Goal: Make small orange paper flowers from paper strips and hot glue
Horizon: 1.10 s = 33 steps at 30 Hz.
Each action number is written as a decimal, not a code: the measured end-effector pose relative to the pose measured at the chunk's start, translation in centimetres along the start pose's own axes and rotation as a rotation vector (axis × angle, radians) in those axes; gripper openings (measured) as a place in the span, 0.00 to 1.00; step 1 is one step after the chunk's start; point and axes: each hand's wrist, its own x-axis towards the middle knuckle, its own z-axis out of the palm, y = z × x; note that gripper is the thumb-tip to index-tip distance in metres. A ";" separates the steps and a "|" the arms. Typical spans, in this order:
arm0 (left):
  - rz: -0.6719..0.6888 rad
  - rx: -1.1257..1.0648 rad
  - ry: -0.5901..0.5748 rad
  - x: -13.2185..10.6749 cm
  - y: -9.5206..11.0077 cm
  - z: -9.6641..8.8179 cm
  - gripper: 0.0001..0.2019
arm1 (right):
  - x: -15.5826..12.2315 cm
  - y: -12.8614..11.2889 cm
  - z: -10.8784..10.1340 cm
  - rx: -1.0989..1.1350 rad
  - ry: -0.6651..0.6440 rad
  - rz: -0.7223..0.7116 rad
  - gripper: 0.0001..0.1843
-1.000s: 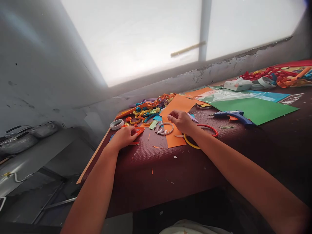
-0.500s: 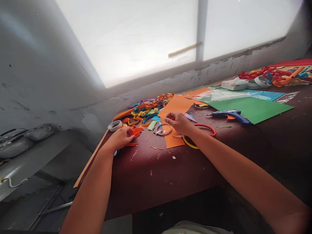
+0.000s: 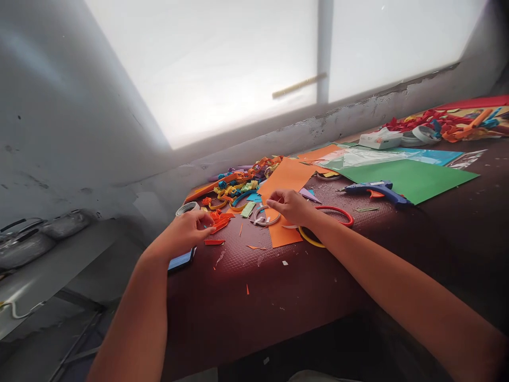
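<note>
Several orange-red paper pieces (image 3: 220, 225) lie on the bench (image 3: 254, 297), just beyond the left hand (image 3: 186, 232). Thumb and forefinger parted there; contact with the paper, cannot tell. Main risk, as judged: loose pieces look light, so a careless brush of the fingers could scatter or crease them. Phone-like device (image 3: 182, 260) beside the left wrist; a lowered forearm might nudge it. Hands well apart. Right hand (image 3: 292, 207) curled inward by the white ring (image 3: 264, 224), over the orange sheet (image 3: 287, 178); anything pinched, cannot tell. Sideways sweep could shift the yellow ring (image 3: 311, 243) near that wrist. Both forearms reach forward, converging.
</note>
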 end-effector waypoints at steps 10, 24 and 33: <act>0.084 0.250 -0.166 0.4 0.1 0.6 0.06 | 0.1 0.3 0.1 -0.016 0.000 0.007 0.14; 0.124 0.238 -0.265 3.8 -0.1 0.0 0.07 | 0.1 -0.1 0.1 -0.026 -0.029 0.010 0.15; 0.132 0.239 -0.227 4.5 -0.5 -0.5 0.14 | 0.1 0.0 0.1 -0.010 -0.036 0.005 0.15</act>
